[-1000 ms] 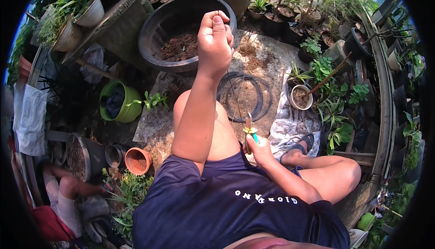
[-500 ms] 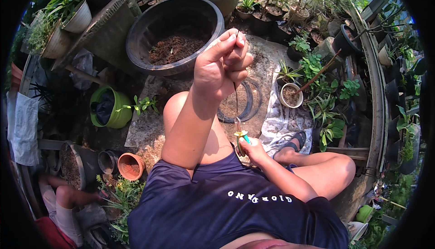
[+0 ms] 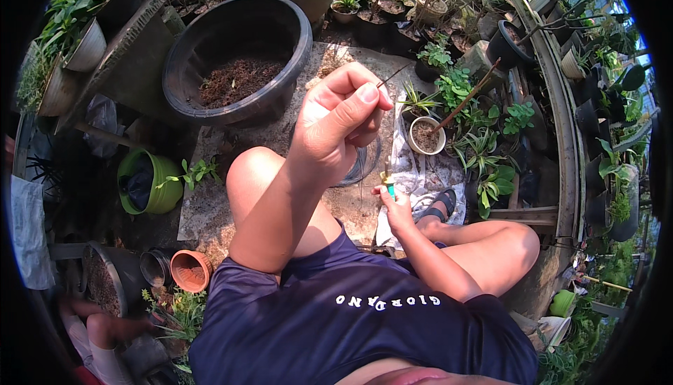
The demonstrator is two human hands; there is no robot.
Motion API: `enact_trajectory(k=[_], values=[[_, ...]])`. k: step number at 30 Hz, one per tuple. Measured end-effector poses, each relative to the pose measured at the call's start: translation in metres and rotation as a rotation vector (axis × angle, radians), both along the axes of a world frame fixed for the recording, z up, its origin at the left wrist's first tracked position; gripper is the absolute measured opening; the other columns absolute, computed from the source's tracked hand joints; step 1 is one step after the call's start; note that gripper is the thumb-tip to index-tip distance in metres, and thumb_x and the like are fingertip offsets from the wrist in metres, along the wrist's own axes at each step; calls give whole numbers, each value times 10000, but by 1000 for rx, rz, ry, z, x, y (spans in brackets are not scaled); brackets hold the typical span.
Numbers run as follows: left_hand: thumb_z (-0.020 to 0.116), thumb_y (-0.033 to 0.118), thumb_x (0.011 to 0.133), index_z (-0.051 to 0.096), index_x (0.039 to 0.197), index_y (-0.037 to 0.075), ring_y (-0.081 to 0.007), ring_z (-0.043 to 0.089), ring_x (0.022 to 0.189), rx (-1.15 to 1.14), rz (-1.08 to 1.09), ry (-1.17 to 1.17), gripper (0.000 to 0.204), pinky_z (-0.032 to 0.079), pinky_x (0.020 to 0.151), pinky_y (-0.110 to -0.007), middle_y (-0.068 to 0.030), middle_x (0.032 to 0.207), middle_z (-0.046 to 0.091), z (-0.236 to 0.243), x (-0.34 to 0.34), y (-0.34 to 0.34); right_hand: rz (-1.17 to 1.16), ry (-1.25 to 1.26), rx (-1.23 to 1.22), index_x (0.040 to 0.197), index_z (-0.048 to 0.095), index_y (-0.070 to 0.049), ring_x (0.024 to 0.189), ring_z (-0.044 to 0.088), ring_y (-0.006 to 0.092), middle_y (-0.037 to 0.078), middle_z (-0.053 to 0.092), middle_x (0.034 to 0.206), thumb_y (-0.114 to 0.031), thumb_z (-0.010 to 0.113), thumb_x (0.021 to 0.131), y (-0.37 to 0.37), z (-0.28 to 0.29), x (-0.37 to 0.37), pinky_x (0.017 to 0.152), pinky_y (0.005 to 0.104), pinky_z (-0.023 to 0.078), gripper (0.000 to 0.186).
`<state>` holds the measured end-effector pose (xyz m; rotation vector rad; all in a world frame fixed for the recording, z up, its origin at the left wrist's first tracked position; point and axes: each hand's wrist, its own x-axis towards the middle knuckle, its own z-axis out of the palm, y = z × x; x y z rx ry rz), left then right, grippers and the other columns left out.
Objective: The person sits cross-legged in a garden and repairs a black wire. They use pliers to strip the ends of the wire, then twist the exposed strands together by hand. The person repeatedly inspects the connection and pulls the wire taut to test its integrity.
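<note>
My left hand (image 3: 336, 122) is raised in front of my chest, its thumb and fingers closed on a thin dark wire (image 3: 395, 75). One end of that wire sticks out to the right past the fingertips; the rest is hidden in the palm or too thin to follow. Lower and to the right, my right hand (image 3: 398, 213) grips pliers (image 3: 390, 183) with green and yellow handles, jaws pointing up and away from me. Whether the jaws are closed is too small to tell. A coil of dark wire (image 3: 366, 166) lies on the ground, partly behind my left hand.
A big black pot (image 3: 291, 80) with soil stands far left. A white pot (image 3: 426, 148) with a stick in it stands right, near a white sheet (image 3: 449, 168). A green pot (image 3: 165, 192) and an orange pot (image 3: 188, 253) stand left. Another person's legs (image 3: 105, 329) show lower left.
My left hand has turned, and the wire's end now points right. The pliers have moved right and away from me, off the wire that hung down to them. The view has shifted slightly.
</note>
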<state>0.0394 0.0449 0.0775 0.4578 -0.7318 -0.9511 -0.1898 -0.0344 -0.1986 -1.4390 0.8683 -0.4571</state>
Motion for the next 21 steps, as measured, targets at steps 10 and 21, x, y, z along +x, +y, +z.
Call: enact_trajectory(k=[10,21], values=[[557,15,963,601,974,-37,-22,470,645,102,535,-847,69,372,578,-172,-41,816,633,-15,-39,-17,100,-7,-619,864,623,-6,917,567,213,58,582,860,-133,683,897,-89,245,-48,871,351,435,145],[677,-14,836,636,956,-15,-157,505,465,-165,723,-963,127,388,429,-285,-67,651,597,-42,-55,-62,391,-88,-882,859,681,-16,972,583,322,126,610,975,-65,745,668,-71,256,-26,1027,522,397,208]])
